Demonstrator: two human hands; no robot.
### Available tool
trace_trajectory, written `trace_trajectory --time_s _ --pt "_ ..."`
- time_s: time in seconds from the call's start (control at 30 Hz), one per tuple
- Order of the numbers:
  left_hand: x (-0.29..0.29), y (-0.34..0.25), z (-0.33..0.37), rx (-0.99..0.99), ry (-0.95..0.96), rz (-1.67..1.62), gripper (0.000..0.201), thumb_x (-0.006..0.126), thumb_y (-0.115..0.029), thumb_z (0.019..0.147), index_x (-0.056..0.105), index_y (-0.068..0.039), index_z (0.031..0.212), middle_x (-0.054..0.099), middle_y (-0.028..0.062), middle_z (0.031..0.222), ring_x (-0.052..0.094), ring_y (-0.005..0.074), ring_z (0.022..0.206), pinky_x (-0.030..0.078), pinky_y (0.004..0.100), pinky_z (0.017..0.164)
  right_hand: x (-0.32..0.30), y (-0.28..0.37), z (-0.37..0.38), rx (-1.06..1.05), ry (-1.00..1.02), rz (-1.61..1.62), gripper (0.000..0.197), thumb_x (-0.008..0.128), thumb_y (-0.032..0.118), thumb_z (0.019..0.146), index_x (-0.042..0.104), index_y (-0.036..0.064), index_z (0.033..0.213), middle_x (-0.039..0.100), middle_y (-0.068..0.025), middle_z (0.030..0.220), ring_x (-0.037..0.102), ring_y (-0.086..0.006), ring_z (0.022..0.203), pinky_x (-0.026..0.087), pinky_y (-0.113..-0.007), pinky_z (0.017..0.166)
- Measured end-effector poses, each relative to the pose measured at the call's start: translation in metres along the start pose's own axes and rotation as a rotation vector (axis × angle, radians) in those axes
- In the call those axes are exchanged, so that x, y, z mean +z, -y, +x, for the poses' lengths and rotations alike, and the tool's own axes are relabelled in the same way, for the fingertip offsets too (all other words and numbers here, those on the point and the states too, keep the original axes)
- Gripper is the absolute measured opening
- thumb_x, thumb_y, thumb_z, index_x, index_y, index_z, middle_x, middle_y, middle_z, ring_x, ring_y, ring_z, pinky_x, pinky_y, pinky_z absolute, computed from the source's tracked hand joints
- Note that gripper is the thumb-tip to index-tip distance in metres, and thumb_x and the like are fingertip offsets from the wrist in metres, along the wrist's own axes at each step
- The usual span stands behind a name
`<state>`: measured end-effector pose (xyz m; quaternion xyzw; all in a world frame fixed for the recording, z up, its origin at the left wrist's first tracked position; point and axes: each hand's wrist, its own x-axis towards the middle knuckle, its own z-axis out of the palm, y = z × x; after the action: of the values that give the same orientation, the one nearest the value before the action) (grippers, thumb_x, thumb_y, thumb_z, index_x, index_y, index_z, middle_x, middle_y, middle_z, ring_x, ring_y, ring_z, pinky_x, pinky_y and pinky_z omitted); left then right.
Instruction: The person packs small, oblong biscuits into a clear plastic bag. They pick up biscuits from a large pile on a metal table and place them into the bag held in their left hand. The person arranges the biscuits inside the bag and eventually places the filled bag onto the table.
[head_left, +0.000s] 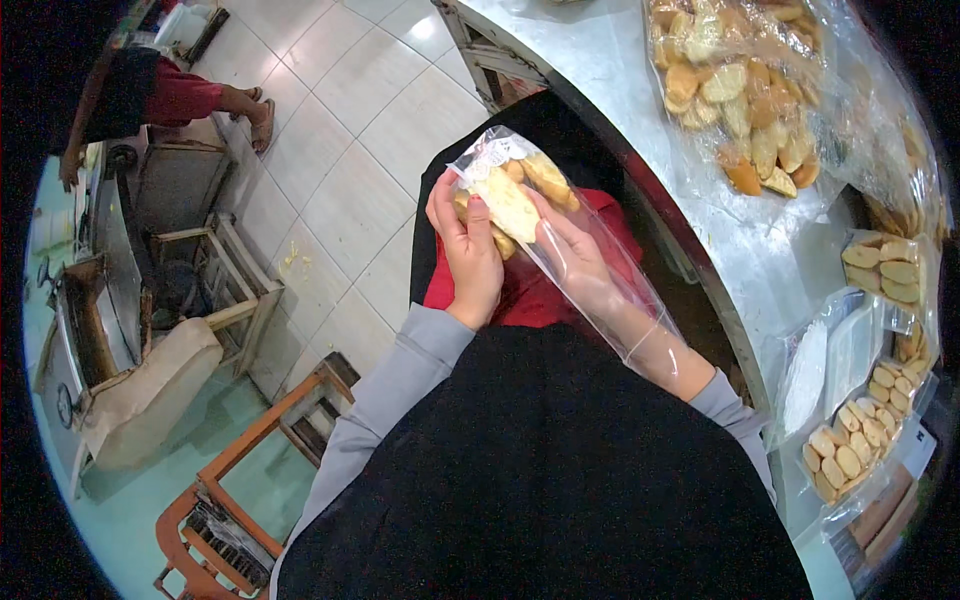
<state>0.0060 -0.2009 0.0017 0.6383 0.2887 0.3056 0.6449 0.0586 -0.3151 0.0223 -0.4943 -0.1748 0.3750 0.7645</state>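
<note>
A clear plastic bag [640,335] is held over my lap, its closed end pointing away from me. Several pale toasted bread slices [548,178] lie in its far end, with a white printed patch on the film there. My left hand [472,258] grips the bag from outside, thumb up along its left side. Through the open near end, my right hand [578,262] and wrist reach inside the bag. Its fingers hold one pale bread slice [508,208] against the others. Part of the slices is hidden behind my fingers.
On the metal table [590,50] at right lie a large bag of bread slices [745,90] and smaller packed bags [855,445]. A wooden chair [215,490] stands at lower left. A person's legs [235,100] and a worn wooden stand [245,290] are farther left on the tiled floor.
</note>
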Motion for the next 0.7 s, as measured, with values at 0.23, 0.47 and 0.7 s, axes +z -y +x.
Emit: trace_trajectory --time_s 0.23,0.47,0.7 --pt "0.005 -0.022 0.02 -0.397 0.006 -0.543 0.045 0.056 -0.02 0.086 0.035 0.001 0.12 0.041 0.0115 0.115 0.047 0.0194 0.102 0.04 0.0305 0.087 0.0 0.009 -0.001 0.037 0.066 -0.102 0.043 0.042 0.017 0.093 0.035 -0.0006 0.132 0.042 -0.0127 0.131 0.037 -0.0165 0.122 0.027 -0.029 0.101" --pt "0.024 -0.027 0.019 -0.429 -0.086 -0.266 0.041 0.065 -0.01 0.074 0.04 -0.002 0.105 0.051 0.0108 0.097 0.053 0.0163 0.083 0.047 0.0302 0.07 -0.007 -0.008 0.0 0.072 0.091 -0.068 0.046 0.042 0.02 0.092 0.033 0.0014 0.134 0.045 -0.0134 0.128 0.039 -0.0184 0.12 0.028 -0.029 0.1" --pt "0.019 -0.018 0.018 -0.51 -0.151 -0.339 0.038 0.058 -0.01 0.073 0.038 -0.004 0.104 0.05 0.0126 0.097 0.054 0.0197 0.084 0.048 0.0326 0.07 0.003 -0.002 0.0 0.26 -0.066 0.044 0.036 0.047 0.01 0.086 0.047 -0.001 0.12 0.05 -0.0164 0.118 0.044 -0.0206 0.114 0.033 -0.031 0.096"
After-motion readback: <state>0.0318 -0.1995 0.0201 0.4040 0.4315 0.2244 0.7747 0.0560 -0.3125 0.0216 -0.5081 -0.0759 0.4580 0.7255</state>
